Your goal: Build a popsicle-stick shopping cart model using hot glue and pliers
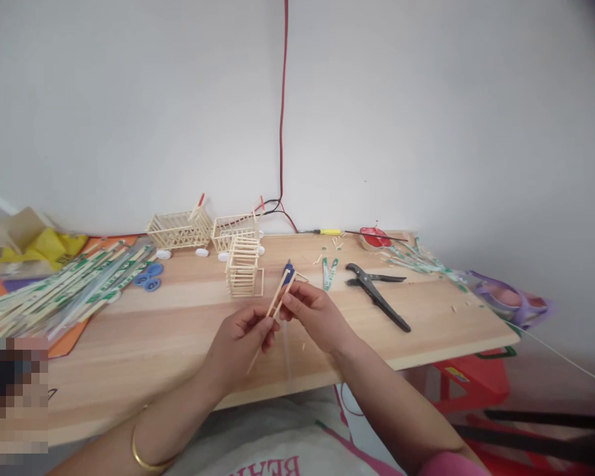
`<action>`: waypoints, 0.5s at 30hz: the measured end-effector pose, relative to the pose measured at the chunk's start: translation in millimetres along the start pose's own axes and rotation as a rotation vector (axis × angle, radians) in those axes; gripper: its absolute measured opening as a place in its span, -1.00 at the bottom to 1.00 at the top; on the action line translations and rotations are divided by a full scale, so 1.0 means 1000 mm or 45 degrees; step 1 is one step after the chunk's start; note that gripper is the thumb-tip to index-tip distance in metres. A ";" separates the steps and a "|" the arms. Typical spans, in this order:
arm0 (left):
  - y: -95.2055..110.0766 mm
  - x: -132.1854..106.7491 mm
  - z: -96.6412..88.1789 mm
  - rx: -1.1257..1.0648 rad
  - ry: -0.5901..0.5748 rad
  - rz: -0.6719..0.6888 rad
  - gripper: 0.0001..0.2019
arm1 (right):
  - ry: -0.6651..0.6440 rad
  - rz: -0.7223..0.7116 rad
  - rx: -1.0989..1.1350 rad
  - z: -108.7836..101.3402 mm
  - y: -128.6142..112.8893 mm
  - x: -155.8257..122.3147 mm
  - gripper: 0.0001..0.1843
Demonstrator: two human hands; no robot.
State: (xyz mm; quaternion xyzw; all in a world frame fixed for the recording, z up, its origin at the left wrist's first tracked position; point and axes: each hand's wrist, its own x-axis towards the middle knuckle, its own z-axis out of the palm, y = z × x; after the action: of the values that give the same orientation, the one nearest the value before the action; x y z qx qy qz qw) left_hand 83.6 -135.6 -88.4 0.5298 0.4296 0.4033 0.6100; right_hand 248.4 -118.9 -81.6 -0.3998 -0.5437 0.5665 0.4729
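Note:
Above the table's near middle, my left hand (245, 334) pinches pale wooden sticks (276, 294) that form a narrow frame. My right hand (315, 312) grips the same frame at its right side, thumb and fingers closed. A long stick end slants down below my left hand. Just behind the fingertips lies a small blue object (288, 270) with a pointed tip, partly hidden. To the left stands a slatted stick basket (242, 268) on its end. Behind it are two stick-built carts, a left cart (178, 228) and a right cart (235, 227), with white wheels and red handle parts.
Wrapped sticks (94, 274) pile up at the left near blue rings (151, 277). Black-handled cutters (379, 294) lie right of my hands. A yellow-handled tool (330, 232), a red dish (374, 237) and torn wrappers (421, 254) are at the back. A red stool (476, 383) stands below.

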 end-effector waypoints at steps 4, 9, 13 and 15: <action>-0.002 -0.004 -0.006 0.217 -0.007 0.076 -0.79 | 0.050 -0.058 -0.051 0.000 -0.001 0.001 -0.71; 0.007 -0.016 -0.050 0.957 0.094 0.518 -0.75 | 0.089 -0.198 -0.037 -0.024 -0.017 0.009 -0.74; 0.003 -0.016 -0.101 1.390 0.128 0.566 -0.72 | -0.001 -0.402 -0.653 -0.033 -0.038 0.024 -0.72; -0.004 -0.011 -0.123 1.551 0.136 0.507 -0.73 | -0.002 -0.542 -0.953 -0.029 -0.045 0.034 -0.74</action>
State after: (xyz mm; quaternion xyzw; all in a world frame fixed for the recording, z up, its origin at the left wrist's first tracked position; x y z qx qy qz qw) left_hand -36.4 -109.6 -99.6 0.8301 0.5049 0.2184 0.0910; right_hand 273.5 -81.0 -37.9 -0.4222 -0.7825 0.2204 0.4010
